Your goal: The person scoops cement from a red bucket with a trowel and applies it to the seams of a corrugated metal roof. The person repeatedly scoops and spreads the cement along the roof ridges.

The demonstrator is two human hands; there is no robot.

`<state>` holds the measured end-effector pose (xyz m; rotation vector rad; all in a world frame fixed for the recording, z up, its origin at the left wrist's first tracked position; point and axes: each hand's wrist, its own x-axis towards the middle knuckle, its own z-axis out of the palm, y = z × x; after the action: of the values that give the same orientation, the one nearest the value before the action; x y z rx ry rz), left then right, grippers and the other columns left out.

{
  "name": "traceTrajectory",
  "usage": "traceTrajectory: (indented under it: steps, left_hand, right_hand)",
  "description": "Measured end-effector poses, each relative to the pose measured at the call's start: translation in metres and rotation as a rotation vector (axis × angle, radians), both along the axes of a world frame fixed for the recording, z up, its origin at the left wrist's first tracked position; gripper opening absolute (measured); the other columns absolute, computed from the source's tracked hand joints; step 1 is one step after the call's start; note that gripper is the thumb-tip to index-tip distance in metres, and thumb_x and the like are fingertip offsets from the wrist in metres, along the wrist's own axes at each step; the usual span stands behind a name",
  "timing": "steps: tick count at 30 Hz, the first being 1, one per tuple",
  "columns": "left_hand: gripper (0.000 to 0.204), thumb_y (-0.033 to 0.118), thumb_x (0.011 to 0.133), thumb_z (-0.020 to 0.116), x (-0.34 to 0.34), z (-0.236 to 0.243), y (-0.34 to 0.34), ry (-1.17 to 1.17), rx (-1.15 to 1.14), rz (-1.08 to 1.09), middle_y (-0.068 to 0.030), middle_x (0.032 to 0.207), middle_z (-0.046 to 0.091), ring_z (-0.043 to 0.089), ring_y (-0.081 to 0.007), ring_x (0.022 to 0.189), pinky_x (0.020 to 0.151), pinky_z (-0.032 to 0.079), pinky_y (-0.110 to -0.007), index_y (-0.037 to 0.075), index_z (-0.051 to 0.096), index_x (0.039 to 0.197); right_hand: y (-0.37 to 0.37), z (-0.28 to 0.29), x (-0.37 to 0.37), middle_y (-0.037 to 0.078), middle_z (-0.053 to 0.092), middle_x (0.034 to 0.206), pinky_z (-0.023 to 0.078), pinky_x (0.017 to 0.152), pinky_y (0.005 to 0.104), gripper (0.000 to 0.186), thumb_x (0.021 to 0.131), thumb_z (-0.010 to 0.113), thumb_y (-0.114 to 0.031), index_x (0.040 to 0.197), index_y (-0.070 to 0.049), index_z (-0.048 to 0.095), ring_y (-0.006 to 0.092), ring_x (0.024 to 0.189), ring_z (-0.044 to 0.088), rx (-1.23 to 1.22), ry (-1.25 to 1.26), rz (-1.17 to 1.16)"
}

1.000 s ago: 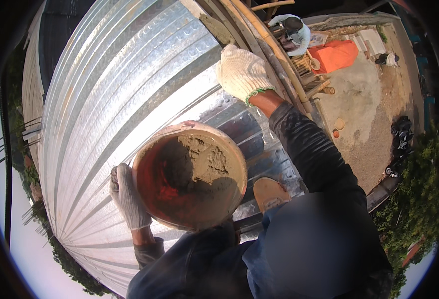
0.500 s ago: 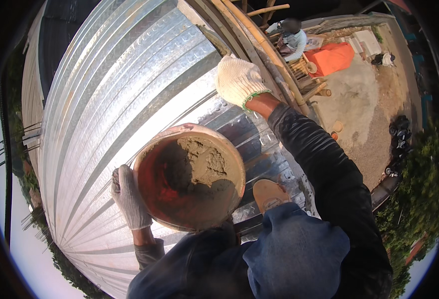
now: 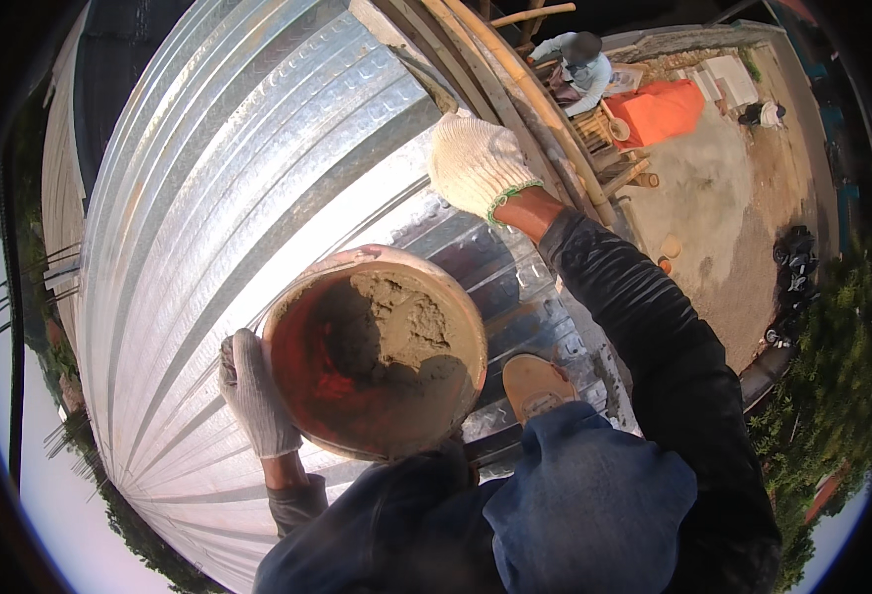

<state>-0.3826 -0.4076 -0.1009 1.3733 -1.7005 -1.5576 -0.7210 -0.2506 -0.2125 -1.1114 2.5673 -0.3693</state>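
a bucket (image 3: 299, 371) of grey-brown mix (image 3: 406, 312) sits in front of the person, above a sunlit metal roof (image 3: 198, 247), left of a shoe (image 3: 538, 386) planted near the roof's right edge. the bucket looks heavy for its size: the mix appears thick and damp, heaped at the far right and smeared across the reddish inside. the wall seems stiff, with some give likely, and nothing about it suggests fragility; the coated rim could prove slippery or gritty under a glove. the rim's left and right sides look the best places to take hold, one hand to each, with the load kept level.

the gloved left hand (image 3: 258, 396) is at the bucket's left side, fingers curled in and apparently gripping it there; whether they hook the rim or press the outer wall is hidden. what bears the bucket from below is also out of sight.

the gloved right hand (image 3: 481, 163) reaches far and to the right, beside the wooden edging (image 3: 471, 74), its back turned up. its fingers bend out of view, so how tightly it is closed, and whether it holds anything, cannot be told. at far right, below, a co-worker (image 3: 586, 74) is beside an orange sheet (image 3: 659, 114).
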Motion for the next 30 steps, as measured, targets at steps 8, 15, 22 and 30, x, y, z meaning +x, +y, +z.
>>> traceTrajectory:
  steps: [8,15,22,30]
  left_hand:
    - [0.03,0.026,0.117,0.061,-0.005,0.005,0.005,-0.01,-0.021,0.029,0.0083,0.082,0.055,0.049,-0.0026,0.074,0.067,0.045,-0.023,0.015,0.06,0.089]
    - [0.03,0.026,0.116,0.063,-0.008,0.006,0.008,-0.022,-0.041,0.048,0.008,0.081,0.056,0.05,-0.0029,0.074,0.068,0.046,-0.023,0.015,0.061,0.089]
    - [0.029,0.025,0.116,0.062,-0.002,0.005,0.001,0.0,-0.008,0.006,0.0063,0.083,0.06,0.052,-0.0032,0.074,0.068,0.047,-0.024,0.013,0.063,0.09]
    - [0.03,0.026,0.117,0.062,0.0,0.003,0.001,-0.02,-0.029,0.029,0.0076,0.081,0.057,0.05,-0.0031,0.073,0.067,0.046,-0.024,0.014,0.061,0.09]
  right_hand:
    - [0.011,-0.003,-0.042,0.028,0.078,0.106,0.063,0.09,0.053,0.043,0.1,0.062,-0.038,0.106,0.0,0.082,0.047,0.103,0.077,-0.172,-0.196,-0.054]
    - [0.017,0.008,-0.04,0.03,0.076,0.115,0.061,0.098,0.0531,0.049,0.101,0.059,-0.042,0.112,0.001,0.08,0.0461,0.107,0.075,-0.223,-0.163,-0.036]
    - [0.02,0.006,-0.044,0.028,0.075,0.114,0.059,0.096,0.0513,0.046,0.101,0.063,-0.044,0.111,-0.002,0.079,0.0451,0.108,0.073,-0.232,-0.211,-0.011]
    - [0.01,-0.001,-0.032,0.023,0.08,0.113,0.063,0.095,0.0501,0.044,0.101,0.063,-0.041,0.111,-0.004,0.082,0.0426,0.106,0.077,-0.191,-0.159,-0.087]
